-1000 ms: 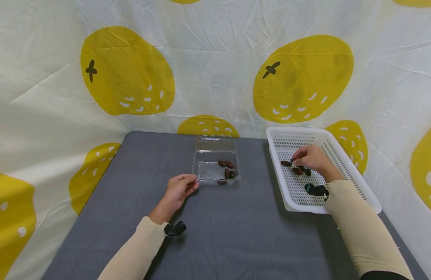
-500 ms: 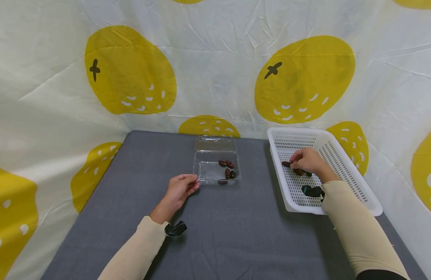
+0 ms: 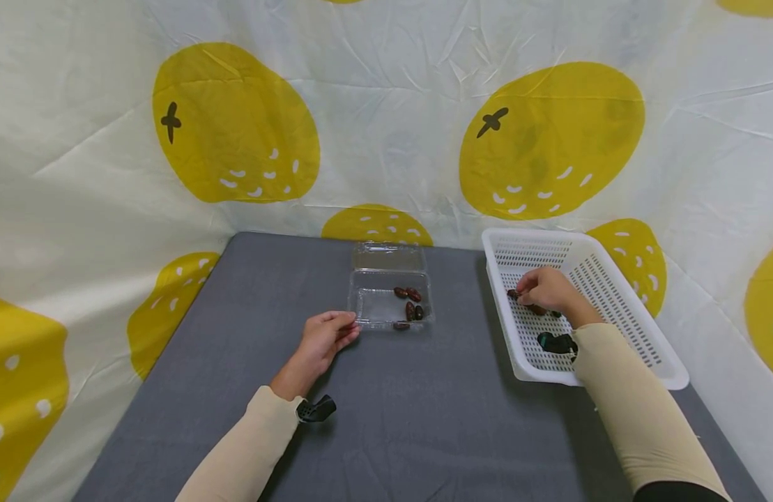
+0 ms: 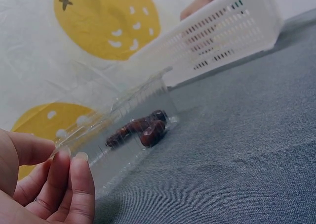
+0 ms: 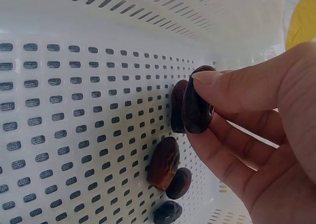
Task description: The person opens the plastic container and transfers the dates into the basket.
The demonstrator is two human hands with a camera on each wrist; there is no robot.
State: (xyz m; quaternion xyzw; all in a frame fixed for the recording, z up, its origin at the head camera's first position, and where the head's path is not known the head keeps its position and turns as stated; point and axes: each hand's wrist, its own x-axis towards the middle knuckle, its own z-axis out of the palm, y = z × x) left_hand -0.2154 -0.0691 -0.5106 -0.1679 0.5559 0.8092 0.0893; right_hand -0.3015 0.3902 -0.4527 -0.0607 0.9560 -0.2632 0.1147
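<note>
My left hand pinches the front left corner of a clear plastic clamshell box, its lid standing open at the back. Several brown dates lie in the right half of the box; they also show through its wall in the left wrist view. Inside a white perforated basket, my right hand pinches a dark glossy date between thumb and fingers. Close behind it is another date, and several more dates lie on the basket floor.
A grey cloth covers the table under box and basket. A white curtain printed with yellow fruit hangs behind and at both sides. Each wrist wears a black camera, such as the left wrist camera.
My right hand has shifted slightly down within the basket, and its fingertips now cover more of the dates. The left hand keeps its grip on the box corner.
</note>
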